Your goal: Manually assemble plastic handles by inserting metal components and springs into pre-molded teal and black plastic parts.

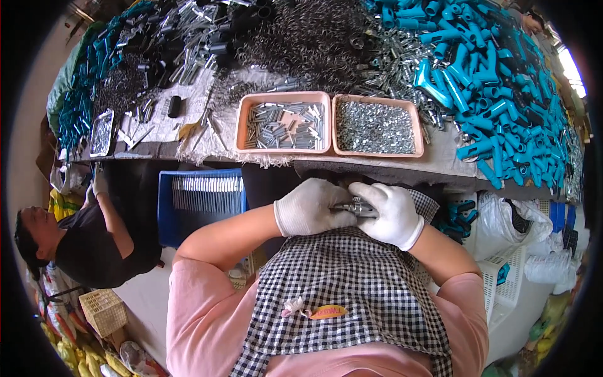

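Note:
My left hand [309, 208], in a white knit glove, is closed on shiny metal cylindrical parts [358, 208] in front of my checked apron. My right hand [397, 217], gloved the same way, closes on the same parts from the other side. Their far ends are hidden by the gloves, so I cannot tell whether they are joined. Just beyond my hands, at the table's near edge, stand two shallow pink trays. Short metal pins lie in the left tray [237, 135]; the right tray [420, 135] is filled with small metal pieces.
Dark springs [308, 44] heap up behind the trays. Teal plastic housings [502, 107] pile at the right. A blue bin [168, 217] with a row of metal rods sits left of my lap. Another person [94, 232] works at the far left. White crates [509, 276] stand at the right.

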Demonstrator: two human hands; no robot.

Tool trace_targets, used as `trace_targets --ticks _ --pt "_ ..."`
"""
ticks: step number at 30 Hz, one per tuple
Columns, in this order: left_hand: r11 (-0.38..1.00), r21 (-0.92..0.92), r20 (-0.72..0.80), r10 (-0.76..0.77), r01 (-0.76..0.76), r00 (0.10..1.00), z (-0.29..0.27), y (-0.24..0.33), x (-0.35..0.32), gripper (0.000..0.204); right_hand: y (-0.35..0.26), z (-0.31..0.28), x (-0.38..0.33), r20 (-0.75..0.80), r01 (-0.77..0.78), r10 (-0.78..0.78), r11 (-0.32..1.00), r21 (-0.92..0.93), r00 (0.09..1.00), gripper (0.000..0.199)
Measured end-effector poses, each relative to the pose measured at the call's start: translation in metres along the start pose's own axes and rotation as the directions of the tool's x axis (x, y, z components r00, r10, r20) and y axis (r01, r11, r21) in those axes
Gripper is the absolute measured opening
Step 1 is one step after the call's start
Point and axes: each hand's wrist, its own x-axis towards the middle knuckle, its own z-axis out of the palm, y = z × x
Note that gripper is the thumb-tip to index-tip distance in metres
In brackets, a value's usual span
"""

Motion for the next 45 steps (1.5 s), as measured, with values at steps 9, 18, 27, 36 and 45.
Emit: trace_targets --ticks 9,18,27,36,45 --pt "0.712 -0.546 0.295 -0.331 0.442 0.897 -0.003 -0.04 -0.027 0.026 -0.006 0.014 0.013 0.195 0.281 -0.248 0.946 -0.164 0.949 0.067" --pt "0.99 -0.077 -0.067 0.109 -0.114 0.992 0.017 -0.055 -0.046 0.036 -0.013 0.049 0.021 0.132 0.144 -0.139 0.989 -0.025 0.981 0.073" --pt "0.864 -0.444 0.132 -0.197 0.236 0.971 -0.002 -0.073 -0.08 0.036 -0.026 0.057 0.054 0.455 0.323 -0.258 0.944 -0.07 0.852 0.066" --pt "0.992 0.124 -0.069 0.035 -0.026 0.997 -0.01 -0.07 -0.072 0.039 -0.035 0.07 0.061 0.339 0.162 -0.134 0.985 -0.055 0.931 0.075" --pt "0.61 -0.793 -0.403 -0.533 0.008 0.744 -0.003 -0.145 -0.136 0.032 -0.019 0.088 0.058 0.223 -0.122 0.056 0.949 0.292 0.973 0.046"
